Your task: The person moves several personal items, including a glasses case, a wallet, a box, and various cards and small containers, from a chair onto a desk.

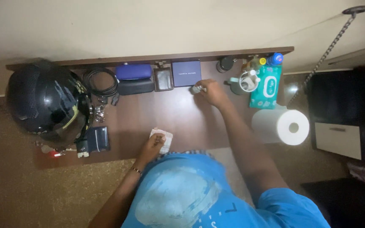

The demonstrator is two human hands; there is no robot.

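Note:
My left hand [153,145] rests on the brown table [182,118] near its front edge, pressing a crumpled white paper towel piece [164,139]. My right hand [213,93] reaches to the back of the table and grips a small grey bottle [196,88], just below a dark blue square box [186,73]. A brown wallet [163,79] lies left of that box.
A black helmet [47,101] fills the table's left end, with a coiled black cable [100,82], a blue case [133,71] and a small black device [96,140] nearby. At right stand a wet-wipes pack [266,86], bottles [274,59], a mug [243,82] and a paper towel roll [280,126].

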